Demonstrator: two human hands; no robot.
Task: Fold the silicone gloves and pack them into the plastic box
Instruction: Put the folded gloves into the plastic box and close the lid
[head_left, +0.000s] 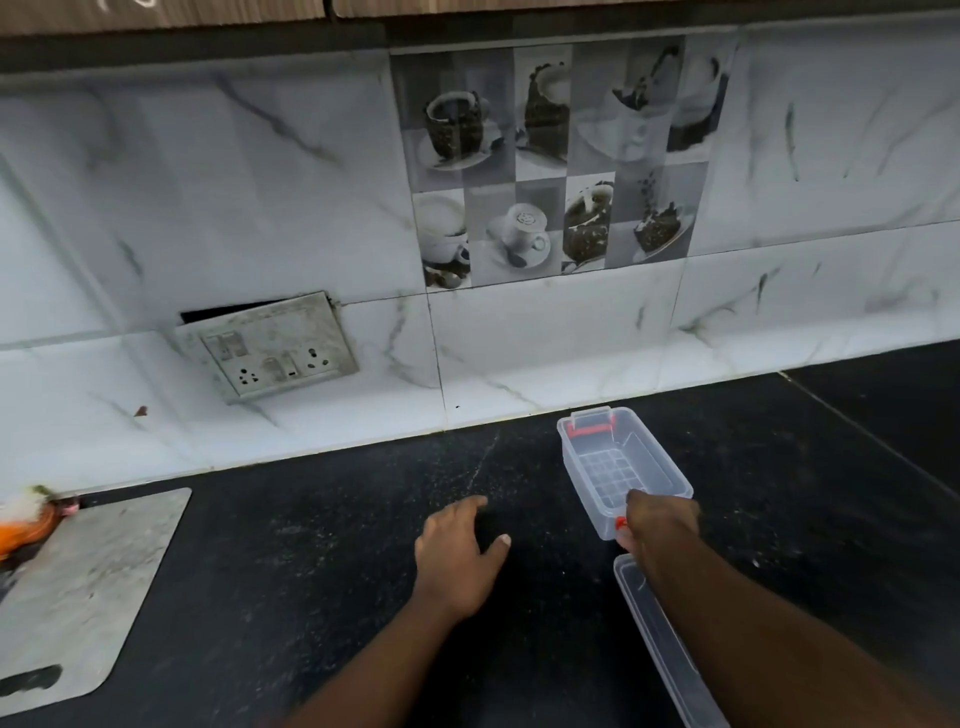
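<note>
A clear plastic box (587, 457) with red latches stands open on the black counter (311, 545), near the wall. Nothing lies inside it. My right hand (660, 525) grips its near end, fingers curled over the rim by the red latch. The box's clear lid (665, 644) lies on the counter just below that hand, partly under my forearm. My left hand (460, 545) hovers palm down with relaxed, spread fingers over the bare counter to the left of the box, holding nothing. No silicone gloves are in view.
A grey marbled cutting board (83, 587) lies at the counter's left. An orange and white object (26, 519) sits at its far edge. A switch and socket plate (270, 353) hangs loose on the tiled wall behind.
</note>
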